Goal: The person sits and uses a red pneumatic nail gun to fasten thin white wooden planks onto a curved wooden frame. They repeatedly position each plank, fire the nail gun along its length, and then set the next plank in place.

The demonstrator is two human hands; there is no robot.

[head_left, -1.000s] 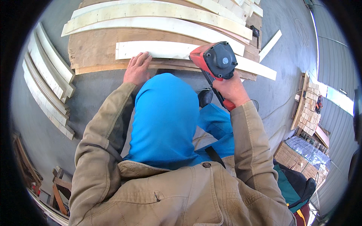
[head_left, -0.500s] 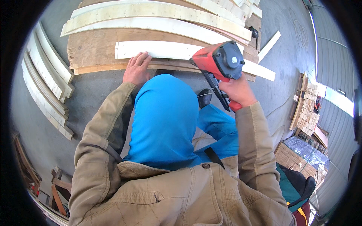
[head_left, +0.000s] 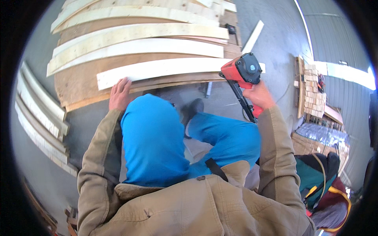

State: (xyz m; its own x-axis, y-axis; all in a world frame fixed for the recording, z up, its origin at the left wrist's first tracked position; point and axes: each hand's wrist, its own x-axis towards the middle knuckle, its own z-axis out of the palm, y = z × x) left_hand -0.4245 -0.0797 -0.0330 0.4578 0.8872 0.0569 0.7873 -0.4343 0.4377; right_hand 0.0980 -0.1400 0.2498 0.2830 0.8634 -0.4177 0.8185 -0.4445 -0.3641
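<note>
A long pale wooden board (head_left: pixel 169 67) lies near the close edge of a brown plywood work surface (head_left: pixel 80 87). My left hand (head_left: pixel 120 95) rests at the board's near edge, toward its left end, with fingers stretched out and fingertips touching it. In my right hand (head_left: pixel 260 96) is the handle of a red and black nail gun (head_left: pixel 241 70). Its nose is at the board's right part, over the near edge; whether it presses on the wood I cannot tell. My fingers wrap round the grip.
Several more pale boards (head_left: pixel 138 33) lie across the surface farther away. Stacked boards (head_left: pixel 43 114) are on the floor at left. A loose board (head_left: pixel 252 36) leans or lies beyond the right edge. Wood block stacks (head_left: pixel 313 88) stand at right, and a bag (head_left: pixel 315 177) is close by.
My right hand has moved the nail gun rightward along the board. My left hand stays near the board's left end. The whole view has shifted, and my legs show more.
</note>
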